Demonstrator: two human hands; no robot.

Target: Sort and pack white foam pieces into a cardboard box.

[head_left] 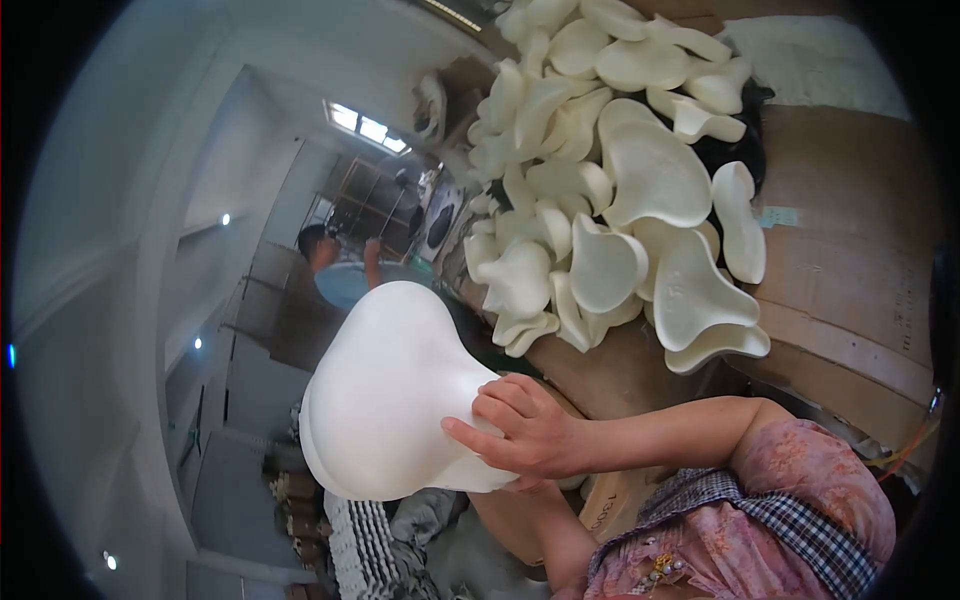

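Observation:
A smooth white saddle pad [385, 390], broad at one end and narrow at the other, is held up in front of me. My right hand [525, 425] is closed over its narrow end, the thumb and bent fingers pressing its surface. From below, my left hand [527, 484] meets the same narrow end; most of it is hidden behind the pad and my right hand, with only a small part showing. Beyond my right hand lies a large heap of cream saddle pads [655, 175], tumbled over each other, some hollow side up.
Brown cardboard [840, 230] lies right of the heap, with a pale cloth [815, 65] at its top. A white ridged stack [358, 545] and grey cloth [425, 515] are at the lower middle. Farther off, a person in blue [345, 280] is near a wire rack. An orange cable [905, 455] hangs at right.

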